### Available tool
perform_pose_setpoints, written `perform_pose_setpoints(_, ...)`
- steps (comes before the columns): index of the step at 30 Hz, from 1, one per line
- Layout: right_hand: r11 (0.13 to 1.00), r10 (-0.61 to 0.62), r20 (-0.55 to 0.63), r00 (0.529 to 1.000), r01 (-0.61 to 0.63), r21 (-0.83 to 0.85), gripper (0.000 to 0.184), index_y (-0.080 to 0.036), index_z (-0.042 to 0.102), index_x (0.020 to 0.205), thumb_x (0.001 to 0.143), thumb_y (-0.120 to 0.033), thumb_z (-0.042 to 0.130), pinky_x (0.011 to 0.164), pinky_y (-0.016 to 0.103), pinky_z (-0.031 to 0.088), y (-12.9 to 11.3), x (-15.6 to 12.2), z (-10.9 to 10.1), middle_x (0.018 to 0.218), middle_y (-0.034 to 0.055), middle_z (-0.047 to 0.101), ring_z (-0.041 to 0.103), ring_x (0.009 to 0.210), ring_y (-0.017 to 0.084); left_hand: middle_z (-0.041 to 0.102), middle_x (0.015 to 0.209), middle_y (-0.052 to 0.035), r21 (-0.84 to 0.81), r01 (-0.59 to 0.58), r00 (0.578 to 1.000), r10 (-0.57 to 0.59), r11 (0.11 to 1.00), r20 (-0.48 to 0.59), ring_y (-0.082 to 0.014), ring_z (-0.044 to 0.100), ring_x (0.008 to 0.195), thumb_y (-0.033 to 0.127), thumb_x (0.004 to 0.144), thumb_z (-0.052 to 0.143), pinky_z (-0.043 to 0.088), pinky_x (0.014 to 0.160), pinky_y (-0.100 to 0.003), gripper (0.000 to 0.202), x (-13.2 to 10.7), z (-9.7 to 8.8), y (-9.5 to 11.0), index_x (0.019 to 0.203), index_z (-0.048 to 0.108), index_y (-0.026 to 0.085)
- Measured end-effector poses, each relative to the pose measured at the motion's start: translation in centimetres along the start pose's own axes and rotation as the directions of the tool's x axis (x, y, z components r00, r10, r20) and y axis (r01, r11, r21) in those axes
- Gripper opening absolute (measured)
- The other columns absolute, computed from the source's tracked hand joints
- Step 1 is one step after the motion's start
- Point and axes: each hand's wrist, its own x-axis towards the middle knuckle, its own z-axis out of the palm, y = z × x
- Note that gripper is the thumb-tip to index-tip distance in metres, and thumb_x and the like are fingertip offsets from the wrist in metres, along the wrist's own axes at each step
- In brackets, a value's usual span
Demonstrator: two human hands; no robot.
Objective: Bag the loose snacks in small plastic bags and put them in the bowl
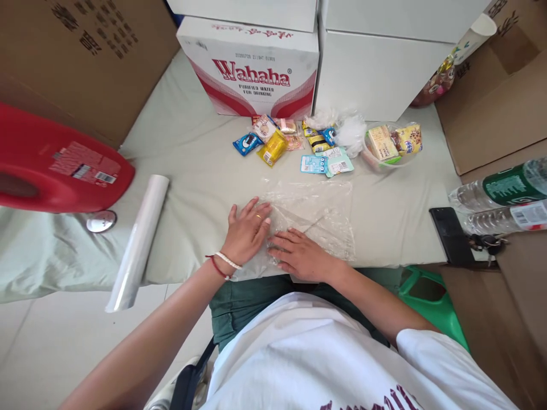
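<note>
Colourless plastic sheet, pale-green tablecloth, red jug, red-banded white carton

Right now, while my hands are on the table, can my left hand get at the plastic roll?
Probably yes. The left hand rests palm down at the clear plastic, and the plastic roll lies off to its left. Only tablecloth shows between them.

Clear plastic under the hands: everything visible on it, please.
The clear plastic looks like thin, glossy film, see-through, no print visible, with creases and wrinkles throughout. It lies spread on the pale cloth, between the snack packets and the person's lap. The left hand and right hand rest palm-down over its left and near parts. Bag or single sheet: can't tell.
</note>
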Motion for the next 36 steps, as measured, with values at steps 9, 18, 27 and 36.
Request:
perform_pose_setpoints(9,0.988,0.032,0.015,0.999,-0.034,0.152,0.030,-0.018,0.071,0.131,0.104,-0.023,0.059,0.129,0.050,0.034,-0.8,-2.8,-0.2,0.151,0.0086,0.062,0.049,0.146,0.025,0.027,0.174,-0.0176,0.228,-0.028,0.997,0.044,0.973,-0.062,-0.0340,0.033,0.160,0.050,0.107,0.033,0.000,0.125,-0.076,0.067,0.5,3.1,-0.2,0.169,0.026,0.025)
perform_pose_setpoints(18,0.945,0.218,-0.197,0.956,-0.156,0.288,0.028,-0.020,0.073,0.122,0.107,-0.026,0.050,0.099,0.039,0.057,6.9,-1.3,-7.3,0.119,0.0101,0.075,0.069,0.111,0.022,0.022,0.175,-0.0171,0.257,-0.047,0.998,0.059,0.965,-0.038,-0.0350,0.028,0.161,0.061,0.104,0.039,-0.005,0.125,-0.075,0.075,0.2,3.1,-0.1,0.168,0.027,0.025)
perform_pose_setpoints(27,0.931,0.196,-0.313,0.929,-0.276,-0.237,0.048,-0.021,0.059,0.147,0.105,-0.015,0.037,0.127,0.057,0.028,19.5,14.8,-8.9,0.159,0.0101,0.050,0.035,0.151,0.030,0.020,0.176,-0.0147,0.253,-0.044,0.999,0.049,0.966,-0.013,-0.0344,0.026,0.162,0.069,0.102,0.038,-0.005,0.127,-0.073,0.080,0.2,2.9,-0.1,0.168,0.028,0.024)
perform_pose_setpoints(36,0.967,0.249,-0.354,0.902,-0.253,0.037,0.042,-0.017,0.064,0.134,0.100,-0.043,0.062,0.111,0.053,0.046,18.4,11.9,-11.3,0.131,0.0137,0.067,0.058,0.124,0.032,0.021,0.176,-0.0143,0.210,-0.047,0.998,0.056,0.977,-0.037,-0.0353,0.026,0.162,0.070,0.100,0.040,-0.007,0.127,-0.072,0.083,0.1,3.1,-0.3,0.168,0.028,0.023)
